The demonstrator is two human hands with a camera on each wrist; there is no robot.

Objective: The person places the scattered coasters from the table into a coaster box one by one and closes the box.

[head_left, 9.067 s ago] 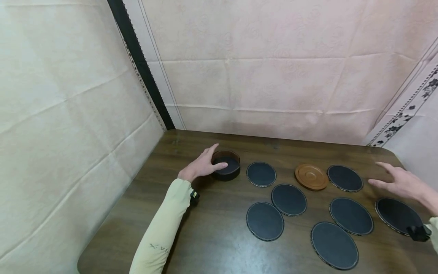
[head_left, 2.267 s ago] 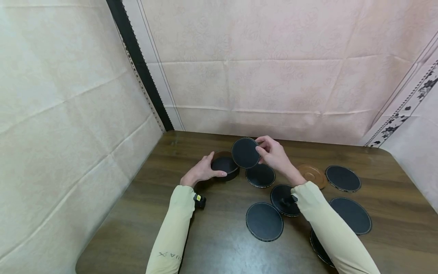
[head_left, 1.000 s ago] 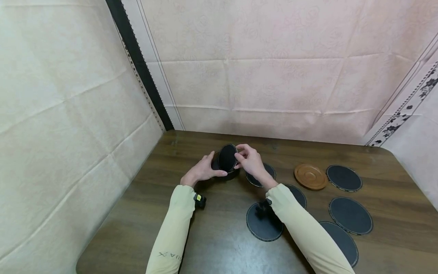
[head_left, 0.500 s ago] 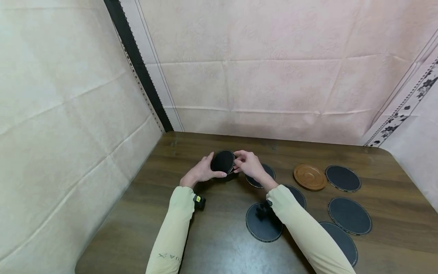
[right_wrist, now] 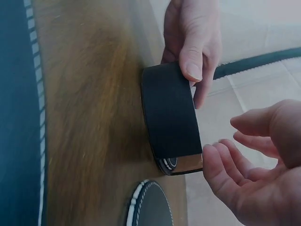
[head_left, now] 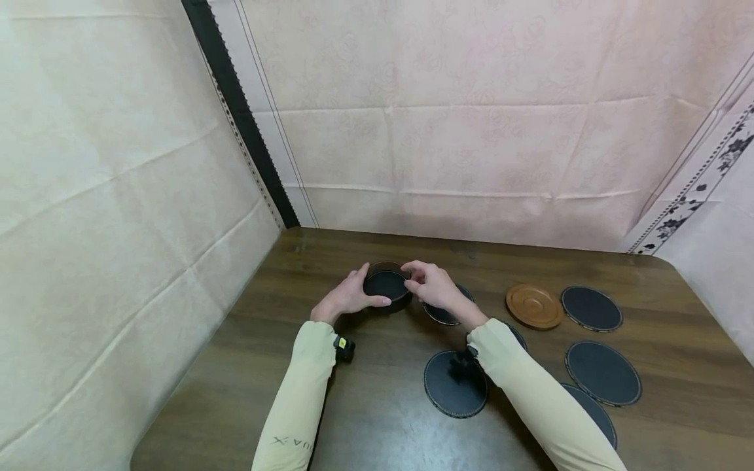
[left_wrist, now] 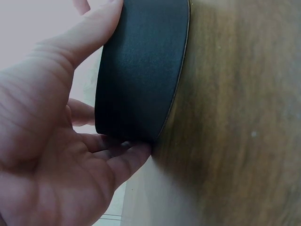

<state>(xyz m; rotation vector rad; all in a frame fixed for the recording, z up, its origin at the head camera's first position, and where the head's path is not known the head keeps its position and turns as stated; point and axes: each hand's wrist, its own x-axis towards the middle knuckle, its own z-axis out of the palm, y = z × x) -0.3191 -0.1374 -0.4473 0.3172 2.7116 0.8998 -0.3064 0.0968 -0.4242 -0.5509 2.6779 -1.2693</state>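
Observation:
A round black coaster holder (head_left: 402,303) with a brown inner wall stands near the back of the table. A dark coaster (head_left: 384,284) lies flat inside it. My left hand (head_left: 349,293) grips the holder from the left, thumb and fingers curved round its black outer wall (left_wrist: 141,70) in the left wrist view. At the holder's right side is my right hand (head_left: 434,286). Its fingers are loosely bent and hold nothing; in the right wrist view one fingertip (right_wrist: 209,151) is right at the rim, with the thumb apart. Below this hand a coaster (head_left: 442,315) is partly covered.
Several dark coasters with stitched edges lie on the wooden table (head_left: 235,366), among them a near coaster (head_left: 450,396), a right coaster (head_left: 603,373) and a far right coaster (head_left: 592,309). A brown ringed disc (head_left: 535,306) lies between. My right sleeve (head_left: 542,399) covers parts of others.
My right hand brought the rightmost coaster over to the holder, tilted it in and let it go. The coaster now lies flat inside. My left hand has stayed on the holder.

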